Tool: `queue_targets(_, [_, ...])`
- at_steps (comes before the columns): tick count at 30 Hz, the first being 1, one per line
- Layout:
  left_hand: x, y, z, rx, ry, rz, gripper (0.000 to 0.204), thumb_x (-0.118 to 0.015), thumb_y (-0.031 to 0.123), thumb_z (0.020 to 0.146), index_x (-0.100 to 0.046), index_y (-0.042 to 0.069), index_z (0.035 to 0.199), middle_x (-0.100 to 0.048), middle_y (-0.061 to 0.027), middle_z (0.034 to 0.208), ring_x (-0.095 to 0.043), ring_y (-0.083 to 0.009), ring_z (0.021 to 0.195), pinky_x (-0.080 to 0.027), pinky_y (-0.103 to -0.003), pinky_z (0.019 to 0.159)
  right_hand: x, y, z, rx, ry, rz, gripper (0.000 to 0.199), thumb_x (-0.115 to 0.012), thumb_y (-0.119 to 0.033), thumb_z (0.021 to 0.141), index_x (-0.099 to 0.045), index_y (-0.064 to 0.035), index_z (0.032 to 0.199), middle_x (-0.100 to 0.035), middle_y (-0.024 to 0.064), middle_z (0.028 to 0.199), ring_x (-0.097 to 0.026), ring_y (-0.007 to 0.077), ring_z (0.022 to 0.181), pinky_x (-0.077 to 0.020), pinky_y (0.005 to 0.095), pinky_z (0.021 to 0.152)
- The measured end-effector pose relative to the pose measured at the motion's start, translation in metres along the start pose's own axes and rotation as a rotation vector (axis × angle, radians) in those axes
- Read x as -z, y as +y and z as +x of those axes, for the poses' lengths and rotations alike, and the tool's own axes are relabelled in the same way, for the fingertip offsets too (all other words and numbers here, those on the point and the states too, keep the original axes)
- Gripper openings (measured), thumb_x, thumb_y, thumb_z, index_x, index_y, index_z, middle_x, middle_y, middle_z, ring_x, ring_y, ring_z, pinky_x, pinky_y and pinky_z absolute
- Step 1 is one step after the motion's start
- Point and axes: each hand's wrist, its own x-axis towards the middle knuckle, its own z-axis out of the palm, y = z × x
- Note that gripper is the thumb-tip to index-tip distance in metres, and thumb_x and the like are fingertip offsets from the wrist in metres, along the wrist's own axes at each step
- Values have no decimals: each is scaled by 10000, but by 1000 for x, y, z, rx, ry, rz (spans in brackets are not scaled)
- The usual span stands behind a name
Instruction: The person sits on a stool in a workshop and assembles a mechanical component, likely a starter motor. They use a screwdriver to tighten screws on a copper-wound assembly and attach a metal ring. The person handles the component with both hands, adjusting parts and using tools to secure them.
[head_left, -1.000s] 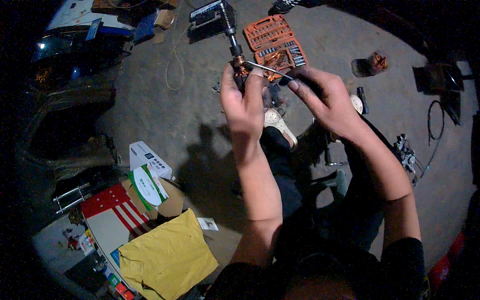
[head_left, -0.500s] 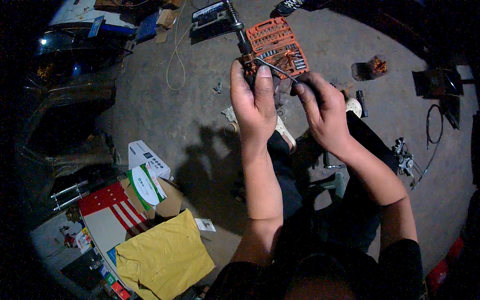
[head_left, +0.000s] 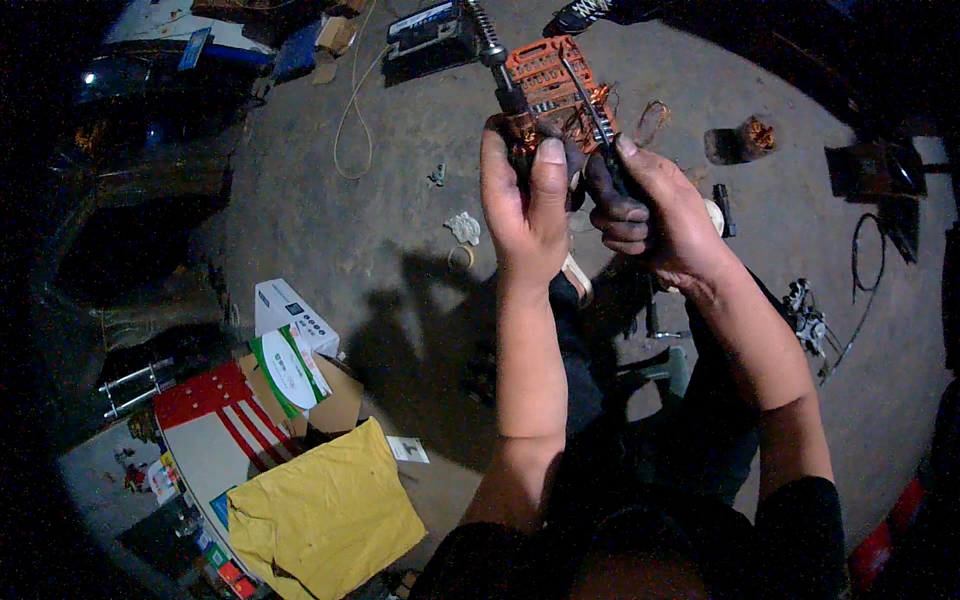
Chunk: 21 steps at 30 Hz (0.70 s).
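My left hand is closed around the lower end of a long dark part, which looks like a motor armature with a spring-wound shaft at its top. Copper windings show beside my thumb. My right hand, its fingertips blackened, is wrapped round the dark handle of a screwdriver. The thin shank points up and slightly left, apart from the armature. Behind both hands lies an open orange socket set case, partly covered by them. Loose copper wire shows by the screwdriver.
A battery-like box stands at the far left of the case. Copper wire loops and a copper-topped block lie to the right. Crumpled white paper and a tape ring are on the floor. A yellow sheet covers the lower left.
The screwdriver has swung from slanting against the armature's copper end to nearly upright and away from it. My right hand has turned into a full grip; my left has shifted slightly right with the armature.
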Motion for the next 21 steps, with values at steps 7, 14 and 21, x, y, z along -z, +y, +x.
queue_targets(7, [0,0,3,-10,-107,65,227,-530,163,835,-468,63,1030,-509,-10,762,-465,-64,597,-376,-201,487,-9,-7,-2,400,372,-278,329,-581,-327,839,-579,-18,953,-552,-9,719,-500,76,608,-405,204,530])
queue_targets(14, [0,0,5,288,-168,-360,390,-485,298,752,-467,53,1054,-534,-91,761,-482,-141,564,-340,-217,460,12,-11,9,574,643,-394,309,-506,-295,886,-562,0,959,-572,48,782,-506,104,694,-428,259,621])
queue_targets(21, [23,-12,13,526,-125,-785,479,-452,457,817,-495,39,1045,-442,-65,681,-302,-129,458,-237,-246,409,128,13,43,330,471,-1511,221,-505,-142,846,-517,-7,1021,-560,130,728,-575,281,704,-447,355,617])
